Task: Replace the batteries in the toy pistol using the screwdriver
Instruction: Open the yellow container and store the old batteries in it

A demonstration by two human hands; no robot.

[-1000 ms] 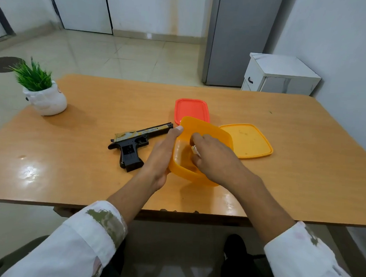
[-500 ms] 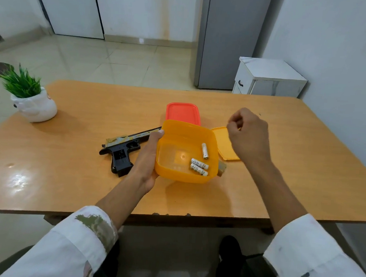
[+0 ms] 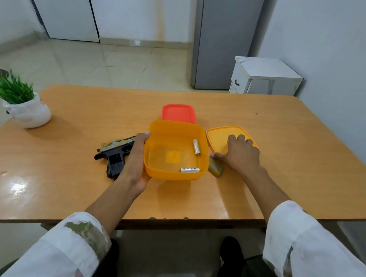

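- Right hand [image 3: 240, 155] has come down from mid-air onto the yellow lid [image 3: 218, 138]. Its fingertips rest on the lid, and its thumb reaches toward a small olive-brown piece [image 3: 215, 169] lying just beside the orange container [image 3: 171, 174]. I cannot tell whether this hand holds anything.
- Container contents: I now count two where three showed before. One battery [image 3: 196, 147] lies by the right wall, and a second battery [image 3: 189, 170] lies against the near wall.
- Left hand [image 3: 137, 157] grips the container's left wall, with the thumb at the rim.
- Toy pistol [image 3: 114, 153] lies flat on the table [image 3: 68, 174], just left of the left hand and partly hidden by it. Neither hand holds it.
- Handling, as I judge it: the pistol looks like light, rigid plastic, so take it by the black grip. The batteries are smooth and liable to roll, so pinch each one mid-body.
- No screwdriver is visible.
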